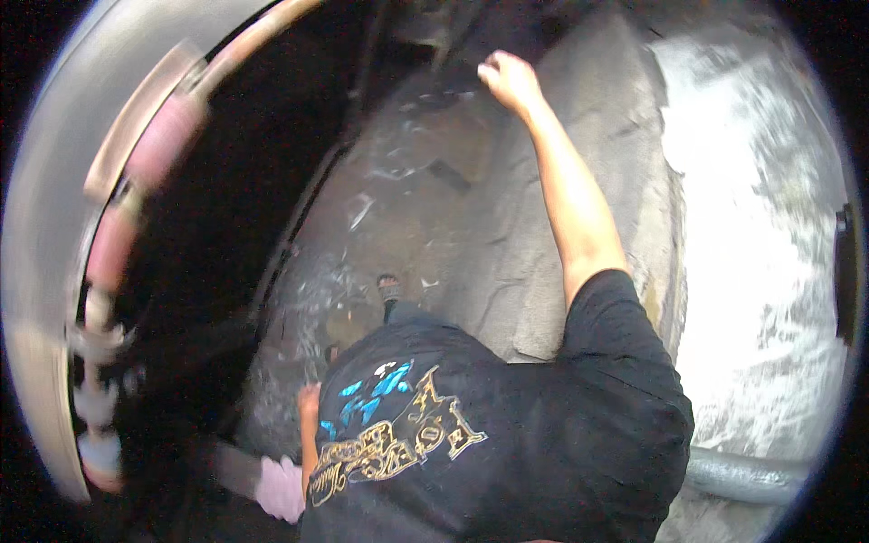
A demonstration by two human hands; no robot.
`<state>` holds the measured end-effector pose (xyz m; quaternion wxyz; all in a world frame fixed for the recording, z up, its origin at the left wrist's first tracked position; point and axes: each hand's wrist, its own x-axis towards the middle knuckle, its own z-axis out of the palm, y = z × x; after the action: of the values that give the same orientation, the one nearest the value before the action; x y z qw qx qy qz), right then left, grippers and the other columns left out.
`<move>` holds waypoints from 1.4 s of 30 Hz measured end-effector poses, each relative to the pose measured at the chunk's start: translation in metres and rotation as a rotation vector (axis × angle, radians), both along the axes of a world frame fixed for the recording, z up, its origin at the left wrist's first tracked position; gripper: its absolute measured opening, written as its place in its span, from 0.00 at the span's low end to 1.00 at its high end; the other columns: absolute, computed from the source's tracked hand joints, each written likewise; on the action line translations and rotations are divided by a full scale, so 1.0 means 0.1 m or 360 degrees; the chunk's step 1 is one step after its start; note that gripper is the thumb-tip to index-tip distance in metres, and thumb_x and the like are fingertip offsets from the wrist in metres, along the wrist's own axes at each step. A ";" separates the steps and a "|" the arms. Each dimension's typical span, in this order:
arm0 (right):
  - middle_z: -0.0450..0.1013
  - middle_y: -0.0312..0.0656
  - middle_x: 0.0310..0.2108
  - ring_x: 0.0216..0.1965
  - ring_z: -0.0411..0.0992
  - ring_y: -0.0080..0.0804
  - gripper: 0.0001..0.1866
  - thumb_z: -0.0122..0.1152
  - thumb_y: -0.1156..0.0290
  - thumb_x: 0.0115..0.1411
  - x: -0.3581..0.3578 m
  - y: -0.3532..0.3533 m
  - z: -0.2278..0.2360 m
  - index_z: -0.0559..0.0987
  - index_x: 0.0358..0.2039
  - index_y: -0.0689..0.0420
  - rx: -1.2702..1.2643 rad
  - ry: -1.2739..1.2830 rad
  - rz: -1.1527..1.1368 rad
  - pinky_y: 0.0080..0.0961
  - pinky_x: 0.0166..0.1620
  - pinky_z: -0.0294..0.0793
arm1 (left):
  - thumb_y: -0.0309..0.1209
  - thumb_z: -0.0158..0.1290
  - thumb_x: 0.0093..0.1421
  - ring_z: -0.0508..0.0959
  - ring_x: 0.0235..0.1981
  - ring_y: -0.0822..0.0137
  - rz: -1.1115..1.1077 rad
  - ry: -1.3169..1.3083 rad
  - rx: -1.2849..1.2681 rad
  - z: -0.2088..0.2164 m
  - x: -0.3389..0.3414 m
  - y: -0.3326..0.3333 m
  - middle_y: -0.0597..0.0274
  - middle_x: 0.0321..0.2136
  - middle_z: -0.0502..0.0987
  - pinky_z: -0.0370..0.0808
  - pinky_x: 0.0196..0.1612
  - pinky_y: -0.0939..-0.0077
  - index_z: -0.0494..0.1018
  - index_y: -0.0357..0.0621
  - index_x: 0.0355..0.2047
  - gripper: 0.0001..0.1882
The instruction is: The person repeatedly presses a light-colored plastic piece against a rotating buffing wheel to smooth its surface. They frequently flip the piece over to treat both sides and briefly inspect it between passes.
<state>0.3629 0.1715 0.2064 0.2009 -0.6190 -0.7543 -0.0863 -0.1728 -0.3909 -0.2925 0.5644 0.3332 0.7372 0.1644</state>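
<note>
My right arm stretches out ahead across a grey stone-like ledge [597, 118]. My right hand [513, 81] is held in the air at its end, fingers curled in, and whatever may be inside them is hidden. My left hand [310, 398] hangs low beside my black printed shirt [561, 434]. Only a small part of it shows past my body, so its fingers cannot be made out. Near that hand is a ridged pink object [279, 489], blurred and of unclear kind.
Along the left curves a row of pink and pale roller-like pieces [167, 140] beside a dark gap. Scraps litter the grey floor [398, 199] near my sandalled foot [389, 288]. A bright white mottled surface [742, 253] and a grey pipe [747, 475] lie at right.
</note>
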 end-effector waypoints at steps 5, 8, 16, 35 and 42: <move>0.77 0.54 0.49 0.53 0.75 0.52 0.23 0.55 0.53 0.57 1.51 0.05 1.44 0.81 0.48 0.53 0.0400 -0.0389 -0.1048 0.48 0.53 0.75 | 0.36 0.58 0.62 0.80 0.29 0.65 0.0536 -0.0156 -0.0214 0.60 -0.02 0.75 0.61 0.30 0.78 0.79 0.27 0.69 0.76 0.40 0.41 0.13; 0.72 0.47 0.60 0.59 0.71 0.49 0.24 0.53 0.56 0.60 2.45 -0.05 1.76 0.79 0.55 0.47 -0.0305 -0.0519 -0.1731 0.47 0.59 0.70 | 0.36 0.58 0.62 0.78 0.26 0.69 0.0841 -0.0327 -0.0187 0.98 0.19 1.36 0.63 0.28 0.76 0.77 0.20 0.77 0.72 0.42 0.41 0.13; 0.75 0.44 0.56 0.57 0.73 0.49 0.23 0.53 0.54 0.63 3.64 -0.27 1.68 0.80 0.53 0.52 -0.1038 -0.0541 -0.1948 0.50 0.58 0.70 | 0.35 0.59 0.63 0.79 0.31 0.68 0.0337 -0.0251 0.0015 1.47 1.00 2.42 0.64 0.35 0.79 0.80 0.29 0.73 0.75 0.41 0.46 0.15; 0.77 0.43 0.46 0.46 0.75 0.29 0.22 0.66 0.67 0.59 -1.51 -0.91 -0.32 0.75 0.52 0.63 -0.1703 0.2677 0.0881 0.32 0.51 0.74 | 0.29 0.62 0.60 0.83 0.33 0.67 0.0156 -0.2014 0.0291 3.84 1.71 3.46 0.57 0.39 0.81 0.84 0.30 0.75 0.67 0.37 0.56 0.26; 0.79 0.34 0.35 0.31 0.75 0.20 0.17 0.64 0.61 0.62 -2.24 -0.82 -0.09 0.81 0.46 0.58 -0.1647 0.1466 0.1124 0.17 0.30 0.73 | 0.28 0.55 0.64 0.80 0.48 0.62 0.1204 -0.1979 0.0964 3.46 0.66 3.21 0.54 0.47 0.79 0.82 0.47 0.68 0.69 0.38 0.57 0.21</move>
<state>0.1389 0.0894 0.1974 0.1950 -0.3306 -0.6917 0.6118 -0.1067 -0.0704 0.0534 0.6636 0.0458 0.2726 0.6951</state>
